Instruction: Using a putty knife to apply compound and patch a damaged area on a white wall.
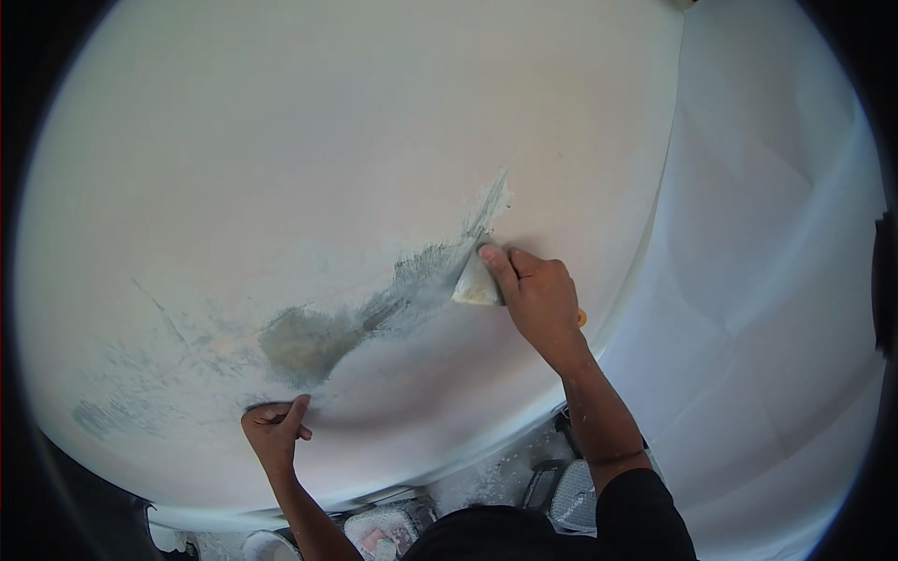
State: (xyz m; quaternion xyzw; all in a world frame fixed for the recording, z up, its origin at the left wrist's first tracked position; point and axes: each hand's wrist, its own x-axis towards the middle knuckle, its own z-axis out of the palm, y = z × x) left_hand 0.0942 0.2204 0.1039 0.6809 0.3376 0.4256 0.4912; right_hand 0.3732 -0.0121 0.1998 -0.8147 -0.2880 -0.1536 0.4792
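Looking down from the head view: white wall (309, 131) filling most of the frame, edges bowed by the lens, with a second wall (776, 309) meeting it at a corner on the right.

Right hand (538, 299) closed around a putty knife (474, 280), index finger stretched along the back of the blade, probably to press it flat; blade touching the wall at the upper end of a grey filler streak (412, 280). Orange handle tip (582, 318) just showing behind the palm.

Streak running down-left into a darker wet patch (304, 341), with thinner scraped marks (140, 374) further left, so the filler lies as a diagonal band across the lower wall.

Left hand (274, 432) low against the wall, below the patch, fingers loosely curled with thumb up; seemingly bracing the body rather than holding anything, though whether something small sits inside the curl cannot be told.

Below the wall's lower edge, dusty floor (496, 472) with spattered tubs (388, 528) and a tray-like item (572, 496), kept near the feet.
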